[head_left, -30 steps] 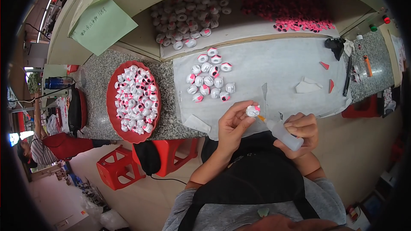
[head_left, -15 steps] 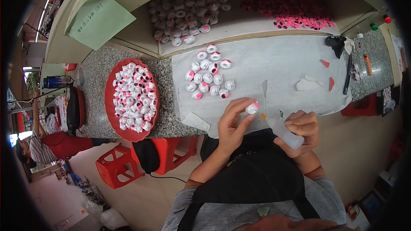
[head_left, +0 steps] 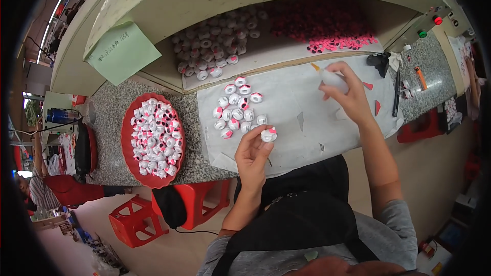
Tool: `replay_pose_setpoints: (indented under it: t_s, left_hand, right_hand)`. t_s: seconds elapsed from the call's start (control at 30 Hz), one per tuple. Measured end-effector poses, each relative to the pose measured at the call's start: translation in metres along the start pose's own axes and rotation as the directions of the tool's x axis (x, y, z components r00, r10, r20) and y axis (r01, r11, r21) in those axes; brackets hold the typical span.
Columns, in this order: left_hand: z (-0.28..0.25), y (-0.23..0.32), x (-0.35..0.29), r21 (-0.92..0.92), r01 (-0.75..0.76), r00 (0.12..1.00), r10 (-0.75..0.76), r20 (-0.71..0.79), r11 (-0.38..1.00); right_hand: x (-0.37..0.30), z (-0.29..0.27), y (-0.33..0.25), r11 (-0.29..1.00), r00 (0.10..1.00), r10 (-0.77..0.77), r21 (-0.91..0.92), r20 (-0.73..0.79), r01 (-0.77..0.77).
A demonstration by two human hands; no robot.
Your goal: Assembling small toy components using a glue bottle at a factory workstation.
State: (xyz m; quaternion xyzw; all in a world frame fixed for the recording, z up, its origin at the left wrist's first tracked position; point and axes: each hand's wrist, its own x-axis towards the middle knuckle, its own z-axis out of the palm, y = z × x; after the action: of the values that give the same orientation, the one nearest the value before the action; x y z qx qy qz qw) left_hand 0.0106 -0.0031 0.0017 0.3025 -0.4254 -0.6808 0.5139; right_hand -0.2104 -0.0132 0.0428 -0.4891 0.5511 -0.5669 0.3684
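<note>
Between the thumb and fingers of my left hand (head_left: 250,161) is a small white-and-pink bead-like piece (head_left: 269,134), held just above the paper. My right hand (head_left: 353,94) grips a translucent squeeze bottle (head_left: 333,80) with an orange nozzle (head_left: 315,67), raised over the far right part of the paper and tilted nozzle-up. Left of centre, a cluster of similar white pieces (head_left: 233,98), some with pink or black spots, lies on the white paper sheet (head_left: 281,102). A red scalloped tray (head_left: 126,145) farther left is heaped with more of them.
A cabinet opening behind the paper holds white pieces (head_left: 207,43) and many small pink-and-black parts (head_left: 340,43). Red scraps (head_left: 377,107), a black pen-like tool (head_left: 397,93) and an orange cutter (head_left: 420,78) lie at right. Red stools (head_left: 137,220) stand below; a person (head_left: 61,184) is far left.
My right hand has lifted the bottle away from the white piece, toward the back of the paper. My left hand, still holding the piece, has shifted left, and the view has tilted.
</note>
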Motion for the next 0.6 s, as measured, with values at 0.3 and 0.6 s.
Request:
replay_pose_setpoints:
  t_s: [0.3,0.6]
  left_hand:
    - [-0.006,0.004,-0.004,-0.018,-0.001,0.999,0.001,-0.04,1.0]
    - [-0.013,0.005,-0.002,-0.042,0.024,0.999,-0.025,-0.044,0.999]
  right_hand:
    - [0.117,0.033,0.048,0.55,0.96,-0.264,-0.803,0.093,0.23]
    - [0.127,0.038,0.065,0.41,0.909,-0.404,-0.868,0.104,0.281]
